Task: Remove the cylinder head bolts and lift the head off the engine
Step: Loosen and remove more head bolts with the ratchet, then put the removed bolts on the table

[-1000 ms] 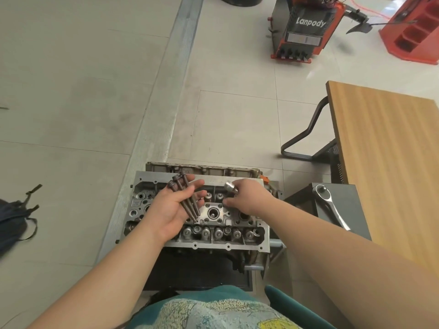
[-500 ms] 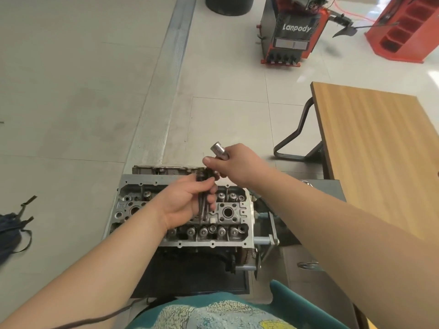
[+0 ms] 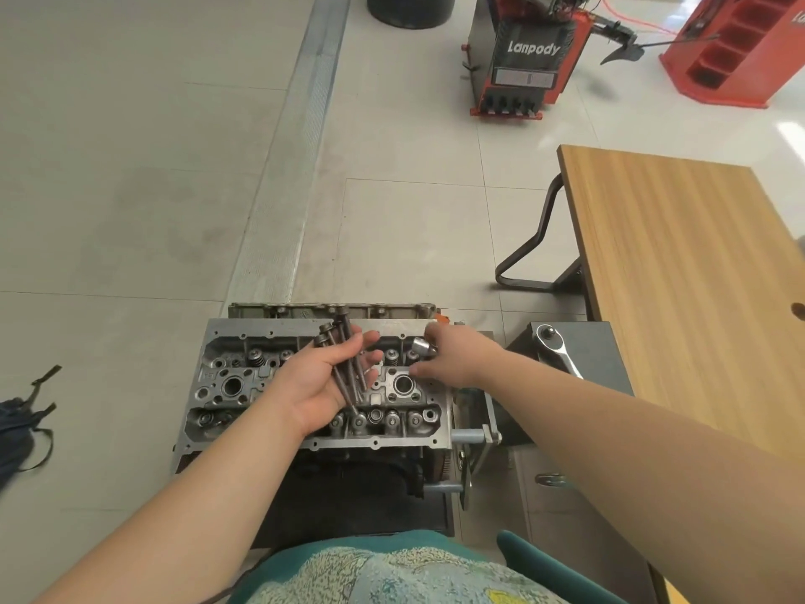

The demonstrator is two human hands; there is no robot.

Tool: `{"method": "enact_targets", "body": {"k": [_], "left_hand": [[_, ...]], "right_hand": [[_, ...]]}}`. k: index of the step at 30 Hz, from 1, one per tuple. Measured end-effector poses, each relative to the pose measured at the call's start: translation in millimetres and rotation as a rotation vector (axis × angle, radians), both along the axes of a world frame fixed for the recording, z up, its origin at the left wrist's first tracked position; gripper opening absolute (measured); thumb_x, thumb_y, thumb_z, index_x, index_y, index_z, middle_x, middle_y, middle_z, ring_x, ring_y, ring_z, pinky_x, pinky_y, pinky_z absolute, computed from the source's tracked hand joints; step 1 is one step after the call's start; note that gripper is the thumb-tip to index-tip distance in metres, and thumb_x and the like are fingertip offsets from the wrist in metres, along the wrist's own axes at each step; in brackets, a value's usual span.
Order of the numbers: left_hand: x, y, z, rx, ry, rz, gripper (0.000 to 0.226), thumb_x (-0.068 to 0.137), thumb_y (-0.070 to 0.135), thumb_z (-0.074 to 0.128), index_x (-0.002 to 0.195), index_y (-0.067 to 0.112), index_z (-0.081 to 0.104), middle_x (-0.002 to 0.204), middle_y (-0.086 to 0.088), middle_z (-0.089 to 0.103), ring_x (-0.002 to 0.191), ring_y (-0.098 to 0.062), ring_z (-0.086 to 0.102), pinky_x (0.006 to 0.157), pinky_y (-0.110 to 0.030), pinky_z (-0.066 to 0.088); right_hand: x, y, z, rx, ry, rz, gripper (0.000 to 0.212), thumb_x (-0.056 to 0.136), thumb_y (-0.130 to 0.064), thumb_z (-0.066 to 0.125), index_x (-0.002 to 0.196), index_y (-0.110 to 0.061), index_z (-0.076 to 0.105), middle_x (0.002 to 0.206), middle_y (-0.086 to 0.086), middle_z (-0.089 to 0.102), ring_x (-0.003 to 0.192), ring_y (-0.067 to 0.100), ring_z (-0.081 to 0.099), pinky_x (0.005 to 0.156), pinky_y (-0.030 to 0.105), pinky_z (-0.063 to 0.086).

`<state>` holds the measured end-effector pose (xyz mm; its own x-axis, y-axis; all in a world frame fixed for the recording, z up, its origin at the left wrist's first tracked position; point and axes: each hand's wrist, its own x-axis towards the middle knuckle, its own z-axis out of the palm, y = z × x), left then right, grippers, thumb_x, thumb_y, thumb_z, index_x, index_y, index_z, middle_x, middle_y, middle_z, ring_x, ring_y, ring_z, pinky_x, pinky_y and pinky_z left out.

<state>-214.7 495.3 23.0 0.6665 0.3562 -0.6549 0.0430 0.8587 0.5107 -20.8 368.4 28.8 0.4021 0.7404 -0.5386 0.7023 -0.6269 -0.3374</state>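
Observation:
The grey aluminium cylinder head (image 3: 226,385) sits on top of the engine in front of me, its valve springs and bolt wells exposed. My left hand (image 3: 313,385) hovers palm up over the middle of the head. Several long dark head bolts (image 3: 344,368) lie across its palm and relaxed fingers. My right hand (image 3: 457,355) is over the right end of the head and pinches a small silver socket (image 3: 423,344) between thumb and fingers.
A chrome ratchet handle (image 3: 559,355) lies on a dark grey box (image 3: 610,368) to the right of the engine. A wooden table (image 3: 679,272) stands further right. A black bag (image 3: 21,425) lies on the tiled floor at left, and a red and black machine (image 3: 527,58) stands at the back.
My right hand has come down with the socket to the right end of the head. My left hand has opened from a grip to a flat palm under the bolts.

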Motion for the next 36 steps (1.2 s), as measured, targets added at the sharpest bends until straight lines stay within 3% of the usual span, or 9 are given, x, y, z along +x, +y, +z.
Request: {"method": "enact_targets", "body": {"k": [4,9,12,16,22,25,28,32,36], "left_hand": [[7.0,-0.9,1.1,0.126,0.053,-0.008,0.028,0.088,0.007,0.076,0.116,0.010,0.072,0.115,-0.012,0.080,0.087,-0.022,0.079,0.077,-0.041,0.065],[26.4,-7.3,16.5,0.287,-0.027,-0.277,0.045,0.095,0.022,0.076,0.131,-0.002,0.062,0.110,-0.011,0.075,0.089,-0.020,0.072,0.078,-0.037,0.062],[41.0,-22.4,27.3,0.302,-0.177,-0.591,0.052,0.097,0.023,0.076,0.138,-0.003,0.056,0.109,-0.011,0.068,0.091,-0.023,0.063,0.082,-0.041,0.053],[51.3,-67.2,25.8,0.226,-0.212,-0.770,0.022,0.096,-0.011,0.062,0.114,0.002,0.056,0.076,-0.006,0.059,0.061,-0.018,0.051,0.058,-0.030,0.048],[59.1,-126.2,19.3,0.385,-0.107,-0.820,0.024,0.092,-0.013,0.057,0.113,-0.001,0.060,0.074,-0.009,0.053,0.056,-0.017,0.043,0.054,-0.031,0.036],[65.3,-156.6,25.4,0.567,-0.079,-0.894,0.026,0.094,0.003,0.062,0.117,0.013,0.069,0.085,-0.010,0.071,0.071,-0.021,0.059,0.066,-0.034,0.050],[86.7,-195.0,29.8,0.942,-0.057,-1.066,0.027,0.096,0.016,0.061,0.107,0.036,0.072,0.097,0.005,0.078,0.092,-0.015,0.073,0.083,-0.036,0.060],[123.9,-270.6,33.9,1.334,-0.094,-1.356,0.024,0.097,0.023,0.059,0.121,0.024,0.059,0.102,0.002,0.070,0.087,-0.015,0.068,0.067,-0.026,0.052],[148.3,-349.8,27.2,1.392,-0.110,-1.504,0.045,0.098,0.011,0.062,0.139,0.005,0.046,0.134,-0.016,0.059,0.114,-0.034,0.066,0.084,-0.033,0.050]], "right_hand": [[-2.0,1.9,30.9,0.144,-0.019,-0.048,0.010,0.091,-0.016,0.063,0.095,-0.022,0.056,0.086,-0.003,0.062,0.083,0.025,0.063,0.059,0.029,0.041],[-6.5,-14.4,97.8,0.341,0.082,-0.095,0.027,0.094,-0.032,0.069,0.071,-0.024,0.058,0.058,-0.012,0.061,0.052,0.005,0.053,0.046,0.019,0.037],[-21.7,-32.8,107.2,0.390,0.190,-0.279,0.023,0.099,-0.034,0.066,0.085,-0.017,0.071,0.066,-0.013,0.069,0.058,0.004,0.060,0.058,0.024,0.051],[-47.2,-66.8,81.2,0.477,0.160,-0.628,0.018,0.095,-0.037,0.074,0.104,-0.023,0.067,0.092,-0.006,0.074,0.086,0.013,0.069,0.081,0.038,0.058],[-83.4,-141.6,48.1,0.492,0.140,-1.079,0.055,0.068,-0.074,0.074,0.107,-0.037,0.066,0.087,-0.019,0.072,0.080,-0.006,0.066,0.066,0.019,0.048],[-93.7,-177.9,46.6,0.619,0.466,-1.227,0.042,0.074,-0.070,0.078,0.091,-0.032,0.079,0.075,-0.010,0.076,0.066,0.005,0.070,0.065,0.030,0.059],[-104.4,-212.3,39.5,0.756,0.729,-1.465,0.036,0.073,-0.059,0.088,0.087,-0.029,0.072,0.057,-0.011,0.058,0.045,0.007,0.048,0.041,0.023,0.038],[-105.6,-264.0,27.1,1.061,0.871,-1.806,0.048,0.069,-0.042,0.094,0.100,-0.017,0.067,0.061,-0.003,0.050,0.045,0.011,0.039,0.039,0.025,0.031],[-91.4,-333.5,17.3,1.152,0.853,-1.973,0.055,0.068,-0.044,0.095,0.107,-0.011,0.074,0.057,0.000,0.052,0.041,0.012,0.041,0.036,0.024,0.032]]}}
